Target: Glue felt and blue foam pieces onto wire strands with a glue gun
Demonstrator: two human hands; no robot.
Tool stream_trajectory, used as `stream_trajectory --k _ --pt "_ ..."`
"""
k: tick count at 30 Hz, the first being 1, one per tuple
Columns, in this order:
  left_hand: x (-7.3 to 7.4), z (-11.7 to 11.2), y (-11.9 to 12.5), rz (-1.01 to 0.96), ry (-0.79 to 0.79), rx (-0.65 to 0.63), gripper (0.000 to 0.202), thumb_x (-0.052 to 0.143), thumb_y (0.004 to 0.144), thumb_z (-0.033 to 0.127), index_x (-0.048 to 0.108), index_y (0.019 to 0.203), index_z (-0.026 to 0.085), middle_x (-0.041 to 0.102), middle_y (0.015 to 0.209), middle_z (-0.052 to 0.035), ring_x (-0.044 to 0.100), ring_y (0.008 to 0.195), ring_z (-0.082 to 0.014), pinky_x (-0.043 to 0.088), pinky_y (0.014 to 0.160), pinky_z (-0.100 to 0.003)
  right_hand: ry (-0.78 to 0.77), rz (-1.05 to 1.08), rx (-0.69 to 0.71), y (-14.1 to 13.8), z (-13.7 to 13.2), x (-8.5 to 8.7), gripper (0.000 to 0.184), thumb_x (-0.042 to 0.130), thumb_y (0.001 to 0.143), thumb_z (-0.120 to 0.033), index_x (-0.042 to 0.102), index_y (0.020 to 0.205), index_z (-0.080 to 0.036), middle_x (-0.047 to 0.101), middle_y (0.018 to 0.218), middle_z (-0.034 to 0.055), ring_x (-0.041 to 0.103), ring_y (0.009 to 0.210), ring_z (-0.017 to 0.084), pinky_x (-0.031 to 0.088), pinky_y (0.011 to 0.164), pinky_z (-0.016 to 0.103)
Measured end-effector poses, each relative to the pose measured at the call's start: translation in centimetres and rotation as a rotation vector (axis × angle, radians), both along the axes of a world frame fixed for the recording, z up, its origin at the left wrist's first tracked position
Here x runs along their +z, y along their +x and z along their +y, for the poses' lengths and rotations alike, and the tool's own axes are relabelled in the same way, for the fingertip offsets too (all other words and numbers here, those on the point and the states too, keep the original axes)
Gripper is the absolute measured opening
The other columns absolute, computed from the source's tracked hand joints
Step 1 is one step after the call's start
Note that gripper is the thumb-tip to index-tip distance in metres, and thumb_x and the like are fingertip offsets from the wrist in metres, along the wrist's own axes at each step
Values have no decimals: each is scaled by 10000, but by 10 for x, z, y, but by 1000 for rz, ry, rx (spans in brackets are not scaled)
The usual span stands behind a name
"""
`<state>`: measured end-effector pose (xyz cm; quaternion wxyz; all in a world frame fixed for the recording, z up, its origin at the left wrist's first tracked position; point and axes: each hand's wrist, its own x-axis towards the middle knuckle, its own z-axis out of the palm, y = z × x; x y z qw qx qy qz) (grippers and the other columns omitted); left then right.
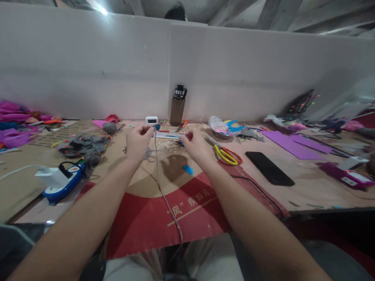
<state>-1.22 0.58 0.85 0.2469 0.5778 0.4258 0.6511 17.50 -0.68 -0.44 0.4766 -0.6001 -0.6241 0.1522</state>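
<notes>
Both my arms reach out over a cardboard-covered table [307,187]. My left hand [138,143] is raised with its fingers pinched on a thin grey yarn strand [164,195], which hangs down from the pinch and trails toward my lap. My right hand [194,145] is held a little to the right, fingers curled in a pinch; what it holds is too small to make out. A small blue piece [188,169] lies on the cardboard just below my right hand.
Yellow and red scissors [227,154], a black phone [269,168], a brown bottle [178,105], a white timer [151,120], grey yarn balls and felt pieces [88,145], a glue gun on a blue stand [60,180], purple sheets [295,143], pink scraps [13,125] at left.
</notes>
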Motion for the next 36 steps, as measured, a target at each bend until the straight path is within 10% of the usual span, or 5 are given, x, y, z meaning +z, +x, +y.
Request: stream_trajectory --k 4,8,17,36 --pt "2 -5 -2 277 184 182 133 612 764 253 707 806 171 679 838 -54 591 789 -156 431 708 -269 -31 598 390 -53 -7 7 303 617 765 -347 419 947 -208 572 887 7 588 816 124 467 773 287" --pt "6 -10 -2 352 225 202 116 600 763 223 698 799 172 680 848 -53 586 772 -154 434 701 -271 -109 849 479 -81 -6 16 324 599 766 -265 343 964 -253 529 794 -58 522 562 82 443 548 241" --pt "-1 -2 4 7 10 -26 69 622 722 199 667 752 155 646 685 -22 551 573 -109 422 542 -234 216 466 295 -71 3 8 79 572 779 -208 500 749 -197 533 716 -39 480 646 93 393 637 243" --pt "1 -13 20 -277 -128 -281 62 638 722 167 580 716 148 608 674 -11 602 596 -110 490 589 -258 293 91 191 -55 0 10 218 437 899 -294 430 694 -221 524 714 -3 464 681 139 340 667 280"
